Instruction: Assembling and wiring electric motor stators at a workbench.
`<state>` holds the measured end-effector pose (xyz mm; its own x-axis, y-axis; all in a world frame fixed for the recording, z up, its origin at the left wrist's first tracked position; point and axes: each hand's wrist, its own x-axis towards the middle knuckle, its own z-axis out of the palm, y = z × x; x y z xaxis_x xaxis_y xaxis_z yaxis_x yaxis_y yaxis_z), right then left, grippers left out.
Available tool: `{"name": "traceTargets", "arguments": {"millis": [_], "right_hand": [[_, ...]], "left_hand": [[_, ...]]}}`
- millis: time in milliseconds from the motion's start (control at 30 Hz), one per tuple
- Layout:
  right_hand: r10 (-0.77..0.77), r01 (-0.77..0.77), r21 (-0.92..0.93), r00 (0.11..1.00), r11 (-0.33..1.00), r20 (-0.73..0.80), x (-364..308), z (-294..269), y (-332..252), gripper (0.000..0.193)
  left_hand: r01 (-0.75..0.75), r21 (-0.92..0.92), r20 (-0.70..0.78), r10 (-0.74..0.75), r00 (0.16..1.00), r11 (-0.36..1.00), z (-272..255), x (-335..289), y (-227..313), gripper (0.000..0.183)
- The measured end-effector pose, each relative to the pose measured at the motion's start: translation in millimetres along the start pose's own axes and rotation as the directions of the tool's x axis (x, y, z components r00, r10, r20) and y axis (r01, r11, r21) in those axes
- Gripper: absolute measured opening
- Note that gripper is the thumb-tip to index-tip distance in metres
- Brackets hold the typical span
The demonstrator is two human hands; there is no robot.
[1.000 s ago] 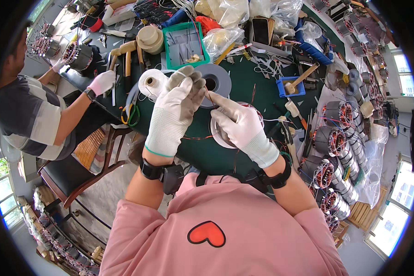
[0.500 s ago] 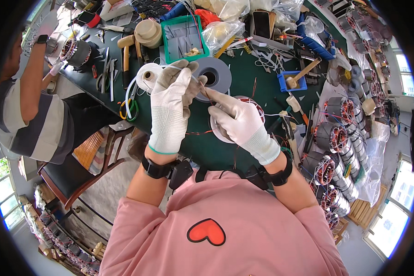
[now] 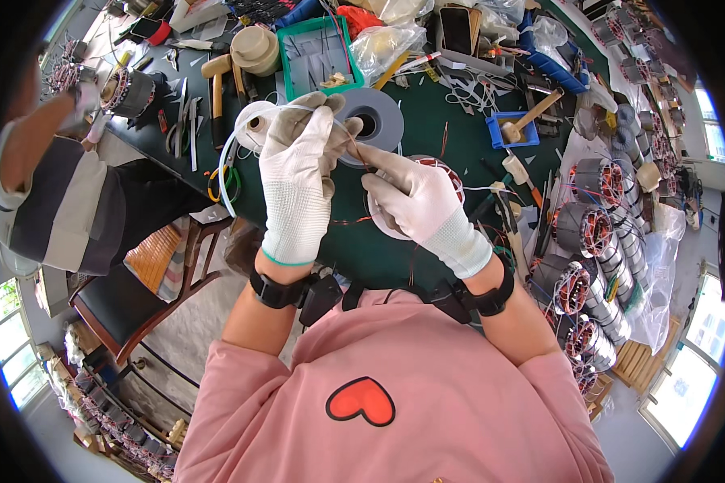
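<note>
White gloves cover both hands, raised close together over the green-topped table. My left hand [image 3: 300, 165] is closed on a thin white sleeving tube [image 3: 230, 149], which loops out to the left and hangs down. My right hand [image 3: 419, 197] pinches a thin copper-coloured wire [image 3: 354, 146], its tip close to the left fingers. Whether the wire is inside the tube I cannot tell. Beneath my right hand, partly hidden, lies a round white-rimmed part with red and copper windings [image 3: 445, 167]. Behind the fingers sit a grey spool [image 3: 388, 121] and a white roll [image 3: 250, 137].
A green tray [image 3: 280, 56], a wooden mallet [image 3: 216, 68] and a blue box [image 3: 498, 143] with another mallet lie farther back. Orange-handled scissors [image 3: 214, 185] are at left. Wound motor stators [image 3: 580, 229] line the right. A co-worker [image 3: 80, 193] works at far left beside a chair [image 3: 125, 310].
Both hands stay almost in place, fingertips together; the white tube's loop has swung slightly. The co-worker's arm at left has come down.
</note>
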<state>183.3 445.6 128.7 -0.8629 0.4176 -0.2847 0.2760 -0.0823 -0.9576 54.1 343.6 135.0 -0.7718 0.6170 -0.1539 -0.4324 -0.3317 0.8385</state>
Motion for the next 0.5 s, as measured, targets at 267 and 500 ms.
{"name": "traceTargets", "arguments": {"millis": [267,500], "right_hand": [[-0.075,0.073,-0.08,0.997,0.994,-0.023,13.1,-16.7,1.7,0.03],[-0.053,0.052,-0.012,0.998,0.999,-0.045,30.5,-14.3,34.8,0.023]], "left_hand": [[0.067,0.378,0.184,-0.146,0.972,0.923,-3.1,4.0,9.8,0.025],[0.148,0.396,0.074,-0.192,0.979,0.906,-12.5,-3.4,-18.0,0.013]]}}
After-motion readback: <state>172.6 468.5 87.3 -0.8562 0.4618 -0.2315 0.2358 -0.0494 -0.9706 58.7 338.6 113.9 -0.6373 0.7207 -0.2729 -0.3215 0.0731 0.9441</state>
